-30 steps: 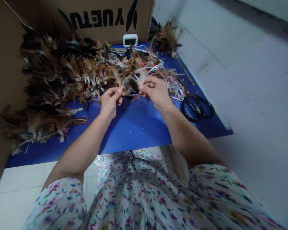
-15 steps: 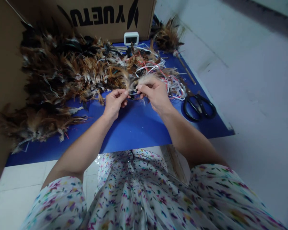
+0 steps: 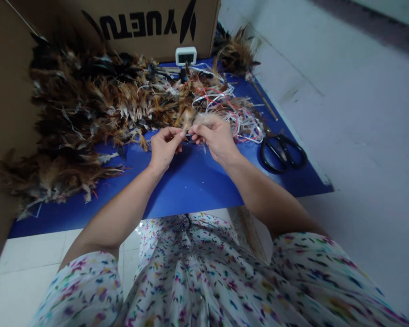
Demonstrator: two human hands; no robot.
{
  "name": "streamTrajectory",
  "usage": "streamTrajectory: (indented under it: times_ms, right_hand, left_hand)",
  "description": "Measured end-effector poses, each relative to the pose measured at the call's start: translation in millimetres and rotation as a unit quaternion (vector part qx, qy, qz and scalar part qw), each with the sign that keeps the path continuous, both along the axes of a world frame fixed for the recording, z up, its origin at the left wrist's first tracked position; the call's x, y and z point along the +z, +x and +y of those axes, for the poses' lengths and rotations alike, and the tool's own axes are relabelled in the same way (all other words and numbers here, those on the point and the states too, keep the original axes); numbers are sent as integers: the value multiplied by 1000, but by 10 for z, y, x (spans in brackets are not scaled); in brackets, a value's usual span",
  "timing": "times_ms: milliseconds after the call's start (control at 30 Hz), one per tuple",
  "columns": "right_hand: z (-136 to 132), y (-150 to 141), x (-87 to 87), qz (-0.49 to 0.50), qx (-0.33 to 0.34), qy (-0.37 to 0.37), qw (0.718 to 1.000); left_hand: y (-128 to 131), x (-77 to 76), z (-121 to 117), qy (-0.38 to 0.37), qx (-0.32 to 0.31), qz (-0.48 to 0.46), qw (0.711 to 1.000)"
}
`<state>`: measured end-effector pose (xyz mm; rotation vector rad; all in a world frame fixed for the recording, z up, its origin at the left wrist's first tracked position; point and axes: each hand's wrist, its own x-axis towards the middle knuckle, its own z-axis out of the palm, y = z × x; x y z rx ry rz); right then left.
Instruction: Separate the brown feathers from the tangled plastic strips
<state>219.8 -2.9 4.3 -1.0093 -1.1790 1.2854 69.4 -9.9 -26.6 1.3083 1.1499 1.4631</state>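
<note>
My left hand [image 3: 167,146] pinches a small tan feather [image 3: 188,117] between thumb and forefinger, over the front part of the blue table [image 3: 191,190]. Close beside it, fingertips nearly meeting, my right hand [image 3: 216,138] is closed on a pale fluffy feather [image 3: 206,119]. The quill ends between the fingers are too small to make out. Just beyond both hands lies a wide heap of brown and black feathers [image 3: 112,95]. White and red strings [image 3: 245,122] lie tangled to the right of my right hand.
Black-handled scissors [image 3: 282,153] rest at the right. Behind them are a thin stick [image 3: 265,100] and a feather bunch [image 3: 238,52]. A small white digital clock [image 3: 186,56] stands before a cardboard box [image 3: 150,45]. Another feather pile [image 3: 54,177] lies at the left front.
My right hand has moved left, closer to my left hand, bringing the pale feather along. My left hand has shifted slightly right, and the tan feather now leans more to the right.
</note>
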Motion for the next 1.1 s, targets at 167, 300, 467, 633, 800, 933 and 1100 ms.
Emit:
streamTrajectory:
  times_ms: [167, 300, 467, 633, 800, 933, 1100]
  right_hand:
    - [0, 8, 2, -3, 12, -5, 1000]
    - [8, 15, -22, -12, 19, 1, 1000]
    - [18, -1, -43, -6, 23, 14, 1000]
    - [3, -23, -1, -21, 9, -13, 1000]
    - [-6, -21, -5, 1, 23, -3, 1000]
    - [-17, -22, -7, 12, 29, -23, 999]
    - [-1, 32, 51, 21, 30, -38, 999]
  left_hand:
    - [4, -5, -1, 28, 9, 13, 999]
    - [-1, -3, -2, 35, 23, 34, 999]
    - [-6, -4, -8, 63, 27, 63, 996]
    - [-28, -61, 9, 83, 27, 107, 990]
    - [-45, -96, 15, 108, 30, 146, 983]
    - [-41, -78, -1, 111, 32, 149, 982]
    - [-31, -11, -8, 84, 26, 114, 990]
